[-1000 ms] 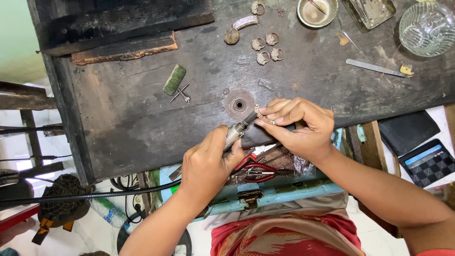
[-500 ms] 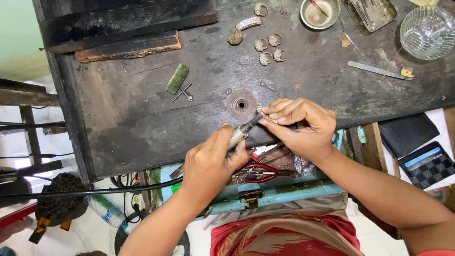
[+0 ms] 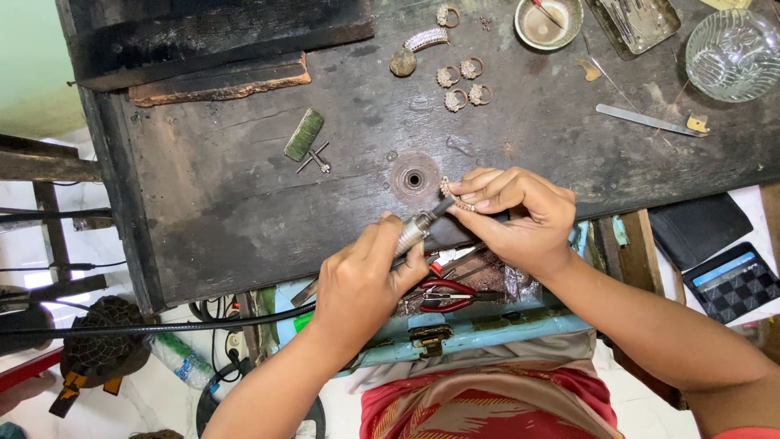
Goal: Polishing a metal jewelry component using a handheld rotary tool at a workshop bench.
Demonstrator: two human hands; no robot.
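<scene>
My left hand (image 3: 361, 280) grips a metal rotary handpiece (image 3: 418, 228) on a black flexible cable (image 3: 162, 325). Its tip points up and right at a small stone-set ring (image 3: 451, 191). That ring is pinched in the fingertips of my right hand (image 3: 516, 211), over the near edge of a dark, worn wooden bench (image 3: 227, 203). A round metal socket (image 3: 414, 179) in the bench lies just left of the ring.
Several more rings (image 3: 459, 81) lie at the top centre. A small bowl (image 3: 548, 20), metal tray (image 3: 634, 20), glass dish (image 3: 735, 53) and flat file (image 3: 642, 118) sit top right. A green block (image 3: 305, 134) lies left. Red pliers (image 3: 447, 293) rest in a blue drawer (image 3: 471, 337) below.
Both hands have stayed close together at the bench edge with only slight shifts; the handpiece tip remains at the ring.
</scene>
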